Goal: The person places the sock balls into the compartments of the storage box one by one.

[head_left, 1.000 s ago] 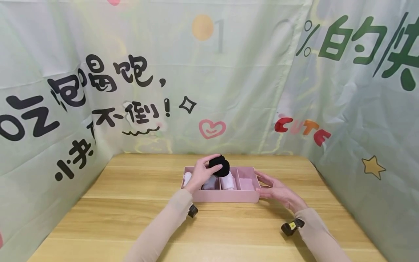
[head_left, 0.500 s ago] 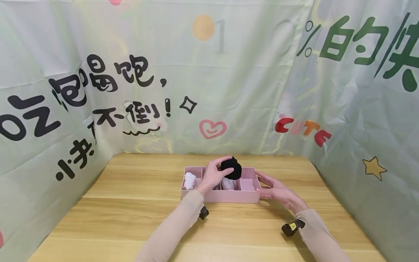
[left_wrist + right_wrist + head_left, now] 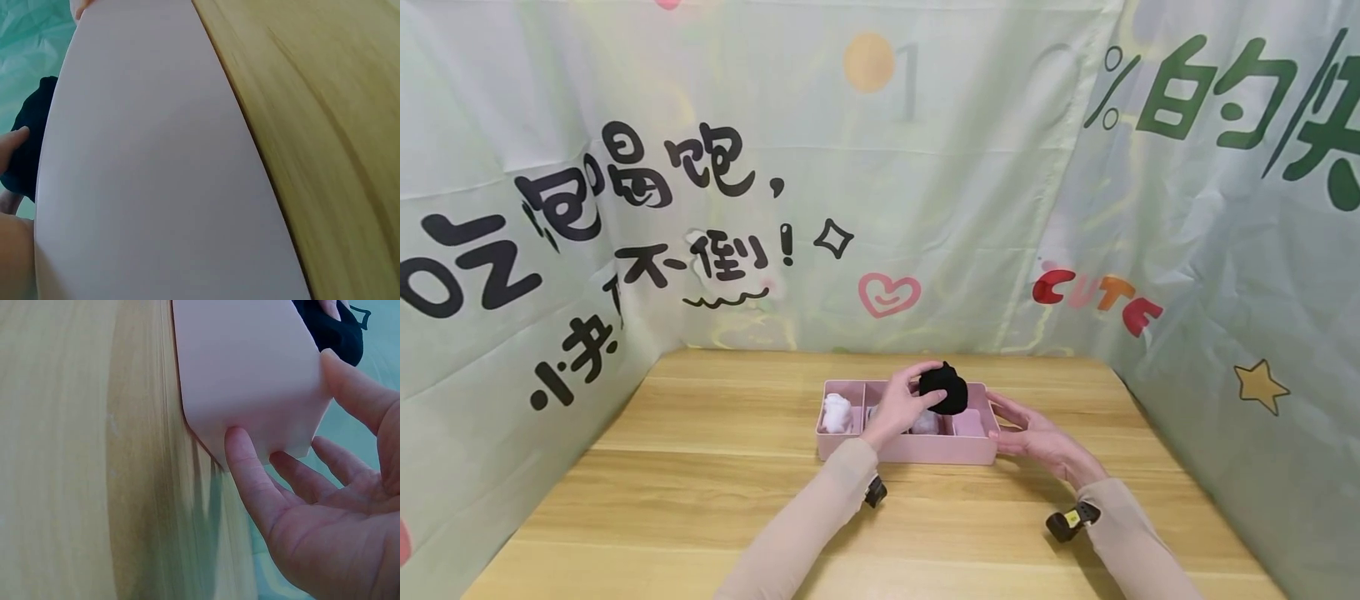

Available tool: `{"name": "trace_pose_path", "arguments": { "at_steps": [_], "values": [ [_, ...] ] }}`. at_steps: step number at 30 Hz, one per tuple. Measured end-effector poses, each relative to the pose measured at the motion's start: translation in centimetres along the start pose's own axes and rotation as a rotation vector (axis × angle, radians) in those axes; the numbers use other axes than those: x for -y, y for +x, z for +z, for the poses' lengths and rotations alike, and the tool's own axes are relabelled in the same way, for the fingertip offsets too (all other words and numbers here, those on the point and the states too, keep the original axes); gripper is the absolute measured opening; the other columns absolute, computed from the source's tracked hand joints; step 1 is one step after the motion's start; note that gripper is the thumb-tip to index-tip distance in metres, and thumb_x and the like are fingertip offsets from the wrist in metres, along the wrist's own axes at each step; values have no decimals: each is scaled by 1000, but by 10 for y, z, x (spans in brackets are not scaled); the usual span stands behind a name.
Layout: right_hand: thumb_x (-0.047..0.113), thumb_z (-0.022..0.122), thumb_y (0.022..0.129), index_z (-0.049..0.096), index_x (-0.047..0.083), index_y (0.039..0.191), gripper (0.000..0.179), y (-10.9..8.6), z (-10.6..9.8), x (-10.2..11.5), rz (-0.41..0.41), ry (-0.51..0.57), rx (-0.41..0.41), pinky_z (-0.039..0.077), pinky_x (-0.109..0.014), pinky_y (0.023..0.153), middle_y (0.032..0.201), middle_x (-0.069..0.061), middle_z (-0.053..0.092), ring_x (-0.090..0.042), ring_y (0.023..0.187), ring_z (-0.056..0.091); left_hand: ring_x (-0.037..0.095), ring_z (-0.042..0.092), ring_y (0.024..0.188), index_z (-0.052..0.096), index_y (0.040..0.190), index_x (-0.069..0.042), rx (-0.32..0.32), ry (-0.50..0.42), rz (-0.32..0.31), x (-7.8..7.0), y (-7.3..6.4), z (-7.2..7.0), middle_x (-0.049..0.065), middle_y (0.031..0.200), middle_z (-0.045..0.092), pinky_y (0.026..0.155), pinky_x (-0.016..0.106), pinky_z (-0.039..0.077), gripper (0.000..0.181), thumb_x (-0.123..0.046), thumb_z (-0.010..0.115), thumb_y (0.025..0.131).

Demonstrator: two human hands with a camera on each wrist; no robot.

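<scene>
My left hand [image 3: 904, 407] pinches a balled-up black sock [image 3: 943, 388] between thumb and fingers, held above the right half of a long pink divided box [image 3: 925, 451]. In the left wrist view the black sock [image 3: 31, 140] shows past the box's wall [image 3: 144, 150]. A white rolled sock [image 3: 837, 413] sits in the leftmost compartment. A greyish-white bundle [image 3: 925, 423] lies in the compartment left of the rightmost one. The left hand partly hides another compartment. My right hand [image 3: 1037, 440] rests its extended, spread fingers against the box's right end, fingertips on its pink wall [image 3: 250, 369].
The box stands on a wooden table [image 3: 700, 483] toward its back edge. Printed cloth hangings [image 3: 760, 100] surround the table behind and at both sides. A small black camera [image 3: 1072, 522] is strapped to the right wrist.
My left hand has carried the black sock rightward along the box, from over its middle toward the rightmost compartment, uncovering the white sock at left. The right hand stays at the box's end.
</scene>
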State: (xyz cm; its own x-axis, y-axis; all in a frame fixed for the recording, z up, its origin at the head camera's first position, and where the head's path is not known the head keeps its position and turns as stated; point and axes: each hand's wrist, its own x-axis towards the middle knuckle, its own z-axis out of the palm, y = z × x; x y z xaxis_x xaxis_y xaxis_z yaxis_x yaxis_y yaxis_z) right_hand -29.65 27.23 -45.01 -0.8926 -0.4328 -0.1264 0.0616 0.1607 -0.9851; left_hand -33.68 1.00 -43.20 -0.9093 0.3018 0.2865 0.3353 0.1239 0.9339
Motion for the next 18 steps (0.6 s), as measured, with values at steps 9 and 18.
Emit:
{"name": "trace_pose_path", "arguments": {
  "at_steps": [9,18],
  "values": [
    [5,62,95,16,17,158,79,0,0,1,10,4,6,50,-34,100,164,-17,9,-44,145,22,23,68,104,65,127,-21,-19,11,12,-2,1,13,7,127,63,78,28,57,44,-16,77,85],
    [11,62,96,17,22,158,77,-1,0,1,25,-55,-8,46,-36,102,163,-20,11,-41,144,27,19,67,98,65,129,-15,-13,49,36,1,2,23,8,125,66,75,24,56,45,-15,77,85]
  ]
}}
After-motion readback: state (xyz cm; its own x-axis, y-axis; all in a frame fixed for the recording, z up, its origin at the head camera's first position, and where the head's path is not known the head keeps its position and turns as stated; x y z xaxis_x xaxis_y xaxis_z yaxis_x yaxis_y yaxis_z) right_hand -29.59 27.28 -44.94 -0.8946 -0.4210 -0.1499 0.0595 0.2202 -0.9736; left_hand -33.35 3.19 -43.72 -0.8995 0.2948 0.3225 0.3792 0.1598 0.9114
